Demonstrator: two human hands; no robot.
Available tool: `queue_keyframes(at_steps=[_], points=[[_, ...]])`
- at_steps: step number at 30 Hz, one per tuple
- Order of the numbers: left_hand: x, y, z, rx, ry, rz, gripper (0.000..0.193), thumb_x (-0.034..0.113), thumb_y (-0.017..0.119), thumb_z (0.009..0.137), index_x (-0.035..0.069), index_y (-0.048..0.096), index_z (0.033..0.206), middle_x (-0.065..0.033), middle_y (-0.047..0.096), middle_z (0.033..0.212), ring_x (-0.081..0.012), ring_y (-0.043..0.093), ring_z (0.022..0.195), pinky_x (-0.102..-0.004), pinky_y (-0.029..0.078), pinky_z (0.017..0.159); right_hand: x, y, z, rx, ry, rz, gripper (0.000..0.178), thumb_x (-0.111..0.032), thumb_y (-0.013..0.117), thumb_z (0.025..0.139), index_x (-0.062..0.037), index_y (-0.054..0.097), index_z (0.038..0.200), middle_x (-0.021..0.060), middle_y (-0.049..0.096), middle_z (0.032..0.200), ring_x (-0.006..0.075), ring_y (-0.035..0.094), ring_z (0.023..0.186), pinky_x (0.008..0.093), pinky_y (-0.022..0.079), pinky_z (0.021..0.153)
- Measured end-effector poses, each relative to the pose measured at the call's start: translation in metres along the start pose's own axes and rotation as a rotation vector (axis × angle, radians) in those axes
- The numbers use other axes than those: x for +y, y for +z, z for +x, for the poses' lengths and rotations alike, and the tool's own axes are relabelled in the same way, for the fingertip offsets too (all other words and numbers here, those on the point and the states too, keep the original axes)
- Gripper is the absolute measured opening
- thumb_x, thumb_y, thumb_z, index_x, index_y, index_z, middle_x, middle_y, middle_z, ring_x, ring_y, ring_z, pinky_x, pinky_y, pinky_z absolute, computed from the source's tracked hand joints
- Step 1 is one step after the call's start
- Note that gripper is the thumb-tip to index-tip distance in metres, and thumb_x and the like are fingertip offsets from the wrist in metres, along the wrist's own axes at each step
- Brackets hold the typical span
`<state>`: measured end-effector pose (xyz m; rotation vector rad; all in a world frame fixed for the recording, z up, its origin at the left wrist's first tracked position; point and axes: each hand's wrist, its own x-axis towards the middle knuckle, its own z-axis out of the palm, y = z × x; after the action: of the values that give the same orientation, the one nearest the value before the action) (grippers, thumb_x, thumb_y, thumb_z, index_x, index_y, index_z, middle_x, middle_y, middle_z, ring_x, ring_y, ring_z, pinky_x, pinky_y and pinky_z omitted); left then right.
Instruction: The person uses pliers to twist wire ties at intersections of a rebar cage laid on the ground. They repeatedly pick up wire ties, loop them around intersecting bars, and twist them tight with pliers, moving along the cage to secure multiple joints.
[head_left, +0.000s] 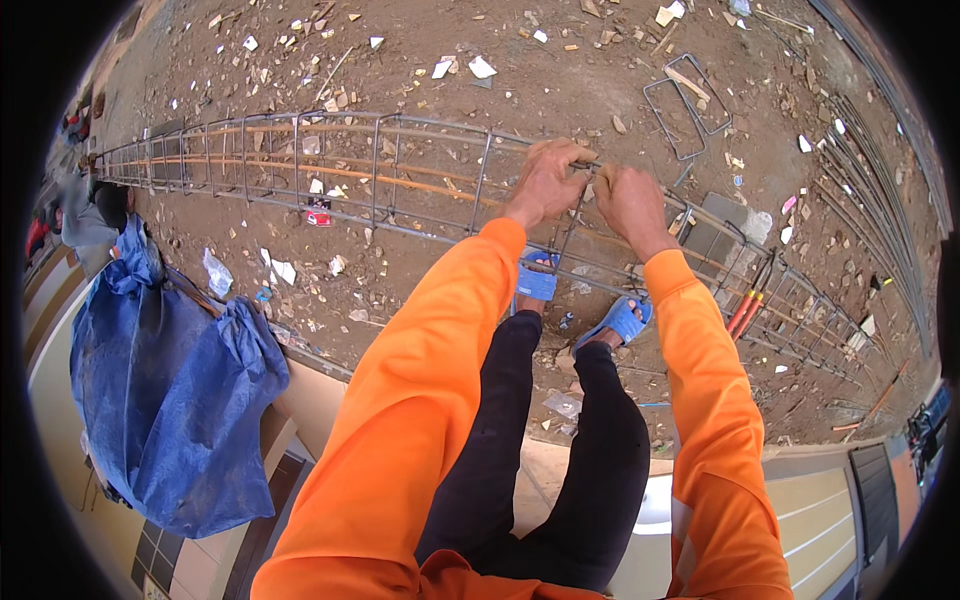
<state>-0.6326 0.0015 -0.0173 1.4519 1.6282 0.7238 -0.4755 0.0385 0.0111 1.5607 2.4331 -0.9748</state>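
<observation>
A long rebar cage (376, 165) of straight bars and rectangular stirrups stretches across in front of me, raised off the dirt. My left hand (548, 182) is closed on its far top bar, beside a stirrup. Just right of that stirrup, my right hand (632, 205) is curled closed on the same bar, its thumb side facing the left hand. Any small piece between the fingertips is hidden. Farther right, pincers with red handles (741, 314) hang on the cage, their jaws among the bars. Some of the cage's inner bars look rusty orange.
Two loose stirrups (690, 155) lie on the ground beyond the cage. Thin steel rods (868, 185) are bunched at the right. A grey block (715, 228) sits under the cage. A blue tarp (180, 400) drapes at the left. Rubble surrounds my blue sandals (626, 319).
</observation>
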Motion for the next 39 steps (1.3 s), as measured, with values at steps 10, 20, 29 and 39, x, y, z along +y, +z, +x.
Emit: queue_keyframes(at_steps=[10, 20, 29, 39], points=[[0.007, -0.013, 0.005, -0.07, -0.067, -0.018, 0.023, 0.015, 0.066, 0.077, 0.008, 0.071, 0.098, -0.0106, 0.068, 0.101, -0.0332, 0.062, 0.1, -0.0425, 0.043, 0.096, 0.023, -0.041, 0.03, -0.005, -0.913, -0.377, 0.013, -0.014, 0.058, 0.083, -0.0066, 0.059, 0.095, 0.0081, 0.058, 0.11, 0.0241, 0.061, 0.105, 0.0364, 0.048, 0.09], [0.008, -0.002, 0.001, -0.023, -0.201, 0.039, 0.046, 0.026, 0.073, 0.071, 0.004, 0.065, 0.11, -0.0155, 0.067, 0.096, -0.0343, 0.06, 0.103, -0.0426, 0.039, 0.1, 0.021, -0.055, 0.074, -0.277, -1.05, -0.376, 0.016, -0.014, 0.056, 0.086, -0.0073, 0.057, 0.101, 0.0109, 0.061, 0.108, 0.0282, 0.064, 0.101, 0.0401, 0.049, 0.089], [0.025, -0.002, 0.003, 0.071, -0.4, -0.13, 0.094, 0.013, 0.079, 0.071, 0.014, 0.031, 0.151, -0.0096, 0.066, 0.098, -0.0303, 0.057, 0.104, -0.0413, 0.041, 0.098, 0.033, -0.052, 0.082, -0.327, -0.998, -0.224, 0.015, -0.016, 0.056, 0.092, -0.0084, 0.055, 0.105, 0.0112, 0.063, 0.094, 0.0313, 0.065, 0.087, 0.0431, 0.051, 0.075], [0.024, 0.003, 0.006, 0.077, -0.395, -0.065, 0.089, 0.015, 0.08, 0.07, 0.013, 0.036, 0.147, -0.0065, 0.067, 0.093, -0.0282, 0.057, 0.103, -0.0403, 0.042, 0.097, 0.011, -0.035, 0.105, -0.679, 0.166, 0.327, 0.012, -0.012, 0.065, 0.076, -0.0024, 0.07, 0.082, 0.0195, 0.07, 0.078, 0.0348, 0.067, 0.074, 0.0393, 0.054, 0.07]])
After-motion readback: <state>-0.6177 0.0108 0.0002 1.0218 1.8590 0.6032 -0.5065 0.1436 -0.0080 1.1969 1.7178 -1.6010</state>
